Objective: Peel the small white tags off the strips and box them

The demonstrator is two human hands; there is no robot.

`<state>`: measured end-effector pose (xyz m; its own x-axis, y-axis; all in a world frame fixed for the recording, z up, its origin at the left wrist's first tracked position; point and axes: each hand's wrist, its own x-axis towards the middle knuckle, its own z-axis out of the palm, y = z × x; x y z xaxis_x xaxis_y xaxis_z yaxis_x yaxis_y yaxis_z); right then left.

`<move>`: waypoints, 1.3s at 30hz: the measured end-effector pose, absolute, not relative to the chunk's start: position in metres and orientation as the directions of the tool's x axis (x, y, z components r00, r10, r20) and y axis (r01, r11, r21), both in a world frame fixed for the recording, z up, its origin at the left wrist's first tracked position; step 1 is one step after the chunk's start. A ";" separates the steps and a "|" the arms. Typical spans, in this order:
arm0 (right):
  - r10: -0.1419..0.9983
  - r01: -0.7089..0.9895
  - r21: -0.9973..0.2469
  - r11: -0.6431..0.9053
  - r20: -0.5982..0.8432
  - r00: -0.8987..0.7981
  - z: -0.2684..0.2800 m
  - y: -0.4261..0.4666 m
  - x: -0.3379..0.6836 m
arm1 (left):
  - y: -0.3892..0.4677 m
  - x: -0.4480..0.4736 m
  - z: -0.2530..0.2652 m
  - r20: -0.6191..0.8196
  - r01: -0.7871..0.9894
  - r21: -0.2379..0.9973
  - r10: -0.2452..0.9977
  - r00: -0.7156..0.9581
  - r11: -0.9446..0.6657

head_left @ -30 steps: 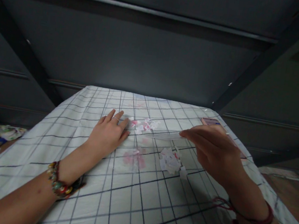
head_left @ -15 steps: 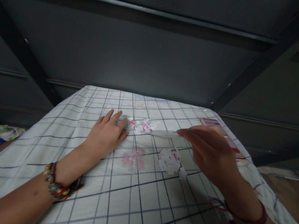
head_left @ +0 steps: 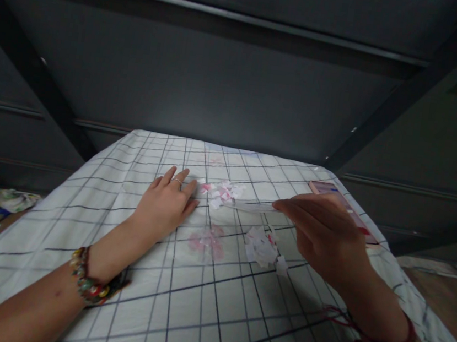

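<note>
My left hand (head_left: 165,205) lies flat, fingers spread, on a white cloth with a dark grid (head_left: 179,303). It presses the edge of a clear film with a faint pink print (head_left: 206,241). Just beyond its fingertips lies a small heap of white and pink paper scraps (head_left: 222,191). My right hand (head_left: 323,231) is raised a little above the cloth and pinches a thin, pale strip (head_left: 249,207) that reaches left toward that heap. A second pile of white scraps (head_left: 263,247) lies under the right hand's near side.
A phone with a pink case (head_left: 343,204) lies on the cloth behind my right hand. Dark panels and slanted beams close off the far side. At the far left, below the cloth's edge, sits some crumpled clutter (head_left: 10,200).
The right hand and its strip have shifted slightly; the strip's left end now sits nearer the far scrap heap. My left hand has stayed in place.
</note>
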<state>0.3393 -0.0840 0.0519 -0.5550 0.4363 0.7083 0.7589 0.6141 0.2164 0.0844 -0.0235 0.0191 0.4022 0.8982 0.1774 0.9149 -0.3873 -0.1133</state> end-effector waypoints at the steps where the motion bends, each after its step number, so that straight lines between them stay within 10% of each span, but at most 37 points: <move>1: 0.445 0.757 0.216 0.616 0.698 -0.561 0.052 -0.084 0.339 | -0.024 0.084 0.019 0.173 0.915 -0.117 0.899 0.402 -0.386; 39: 0.458 0.734 0.219 0.643 0.658 -0.597 0.054 -0.081 0.342 | -0.022 0.084 0.017 0.144 0.890 -0.128 0.880 0.453 -0.437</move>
<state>0.3424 -0.0814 0.0539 -0.5974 0.4579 0.6583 0.7338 0.6433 0.2185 0.0843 -0.0221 0.0173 0.4529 0.8799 0.1438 0.8902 -0.4373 -0.1280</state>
